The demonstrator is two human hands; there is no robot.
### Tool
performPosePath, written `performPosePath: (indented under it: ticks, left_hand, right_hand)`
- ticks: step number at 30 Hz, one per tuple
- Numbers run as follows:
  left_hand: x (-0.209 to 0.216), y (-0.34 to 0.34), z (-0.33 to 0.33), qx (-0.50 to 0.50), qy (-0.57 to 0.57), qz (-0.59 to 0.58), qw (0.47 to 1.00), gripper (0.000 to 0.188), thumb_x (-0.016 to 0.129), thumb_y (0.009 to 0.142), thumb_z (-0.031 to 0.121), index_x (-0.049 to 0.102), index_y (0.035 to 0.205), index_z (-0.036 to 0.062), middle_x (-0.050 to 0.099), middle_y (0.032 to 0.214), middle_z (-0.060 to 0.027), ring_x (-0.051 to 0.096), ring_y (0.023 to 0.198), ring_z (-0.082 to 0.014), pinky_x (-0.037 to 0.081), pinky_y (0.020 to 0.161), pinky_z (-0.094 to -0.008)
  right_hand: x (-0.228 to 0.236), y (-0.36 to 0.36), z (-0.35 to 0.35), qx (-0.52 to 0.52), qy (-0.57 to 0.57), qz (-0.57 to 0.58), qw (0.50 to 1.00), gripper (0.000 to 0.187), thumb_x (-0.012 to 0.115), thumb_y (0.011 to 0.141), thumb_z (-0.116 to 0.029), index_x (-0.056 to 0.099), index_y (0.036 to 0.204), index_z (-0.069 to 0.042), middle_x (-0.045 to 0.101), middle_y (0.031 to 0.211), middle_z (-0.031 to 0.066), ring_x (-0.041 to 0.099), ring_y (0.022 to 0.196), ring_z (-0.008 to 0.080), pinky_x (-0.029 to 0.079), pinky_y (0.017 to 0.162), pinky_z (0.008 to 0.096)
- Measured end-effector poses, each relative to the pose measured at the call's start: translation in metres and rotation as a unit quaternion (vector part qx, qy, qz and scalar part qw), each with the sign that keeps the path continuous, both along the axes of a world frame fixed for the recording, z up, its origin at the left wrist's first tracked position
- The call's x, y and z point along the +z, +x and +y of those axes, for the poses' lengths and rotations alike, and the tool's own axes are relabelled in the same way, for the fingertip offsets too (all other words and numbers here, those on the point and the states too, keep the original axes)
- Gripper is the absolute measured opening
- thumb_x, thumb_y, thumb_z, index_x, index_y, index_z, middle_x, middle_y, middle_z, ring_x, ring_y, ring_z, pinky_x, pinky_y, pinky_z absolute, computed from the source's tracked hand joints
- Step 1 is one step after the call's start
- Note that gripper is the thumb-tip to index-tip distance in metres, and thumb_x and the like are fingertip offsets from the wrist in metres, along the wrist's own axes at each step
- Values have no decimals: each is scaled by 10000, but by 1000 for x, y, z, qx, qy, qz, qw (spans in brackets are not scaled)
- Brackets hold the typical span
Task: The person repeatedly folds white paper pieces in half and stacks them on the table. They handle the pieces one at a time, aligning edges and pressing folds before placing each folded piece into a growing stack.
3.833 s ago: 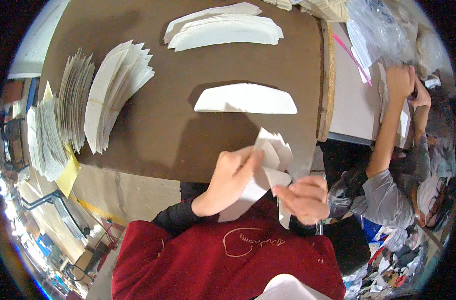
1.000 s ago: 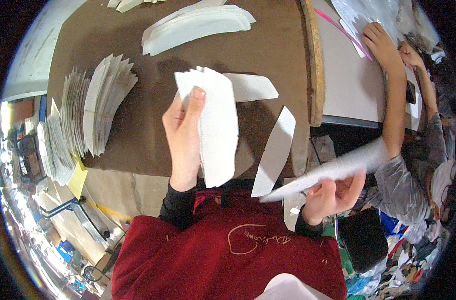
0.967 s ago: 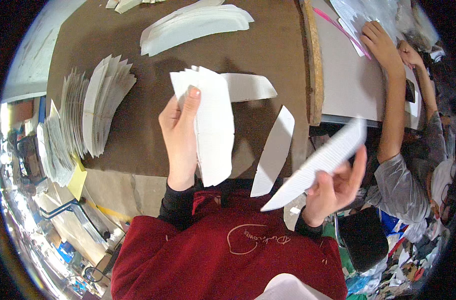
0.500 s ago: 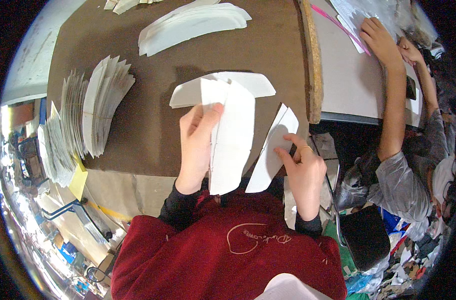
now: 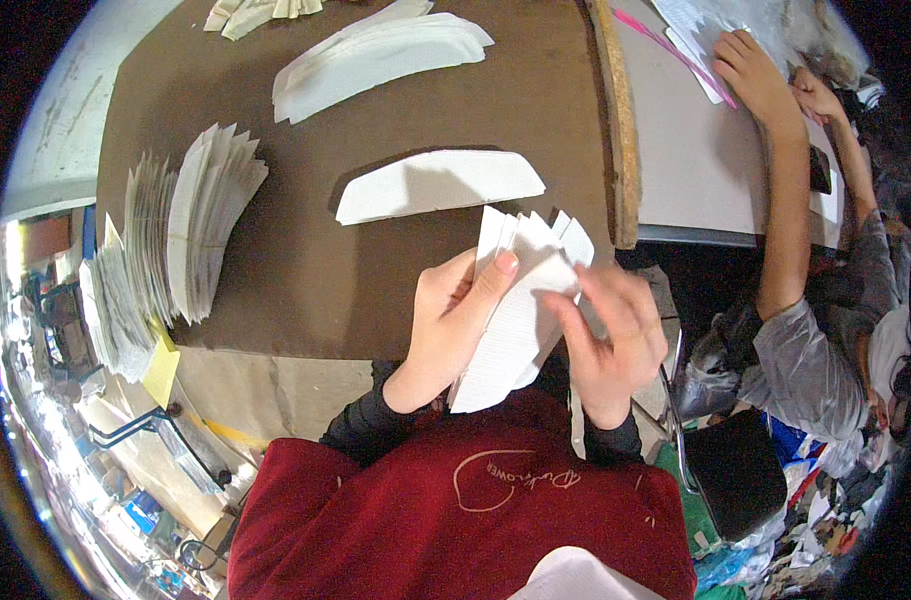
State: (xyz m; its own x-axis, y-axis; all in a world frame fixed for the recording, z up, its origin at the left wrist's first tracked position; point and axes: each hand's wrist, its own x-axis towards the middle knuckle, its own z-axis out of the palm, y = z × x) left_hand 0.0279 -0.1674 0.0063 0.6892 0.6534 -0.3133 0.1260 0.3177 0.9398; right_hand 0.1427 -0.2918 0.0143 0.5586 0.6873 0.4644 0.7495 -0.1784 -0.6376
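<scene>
My left hand (image 5: 455,325) grips a small fan of white, curved, flat cut pieces (image 5: 520,320), its thumb pressed on their front face. Whether they are paper or stiff cloth I cannot tell; fine ribbing shows on the front one. At the right edge of this bunch is my right hand (image 5: 615,345), slightly blurred. Its thumb and forefinger are apart, with the thumb over the face of the pieces. Just beyond both hands, a low stack of the same white pieces (image 5: 440,185) lies on the brown tabletop (image 5: 295,280), partly in shadow.
Another fanned stack (image 5: 385,60) lies farther back. Banded upright bundles (image 5: 210,220) stand at the left edge, beside a yellow slip (image 5: 160,370). A wooden edge strip (image 5: 620,130) bounds the table on the right. Beyond it, a co-worker's arms (image 5: 790,200) reach over a grey table.
My left hand has moved right and down with its pieces, which now overlap the one that was at my right hand. My right hand has shifted slightly right. The stack on the table is uncovered.
</scene>
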Motion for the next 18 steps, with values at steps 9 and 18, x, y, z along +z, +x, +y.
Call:
performPosePath:
  ticks: [9, 18]
  left_hand:
    - [5, 0, 53, 211, 42, 36, 976, 443, 459, 1041, 337, 623, 1113, -68, 725, 914, -205, 707, 758, -205, 540, 650, -298]
    - [7, -10, 47, 80, -31, -9, 996, 473, 404, 1034, 300, 612, 1108, -118, 712, 905, -227, 724, 719, -248, 579, 589, -313]
  right_hand:
    - [12, -31, -42, 171, 591, 175, 769, 246, 577, 938, -303, 527, 757, -144, 476, 712, -31, 482, 691, 110, 403, 582, 303]
    - [-16, 12, -14, -141, -17, 425, 894, 188, 731, 844, -14, 714, 1029, 18, 667, 793, 43, 542, 553, 79, 429, 481, 223]
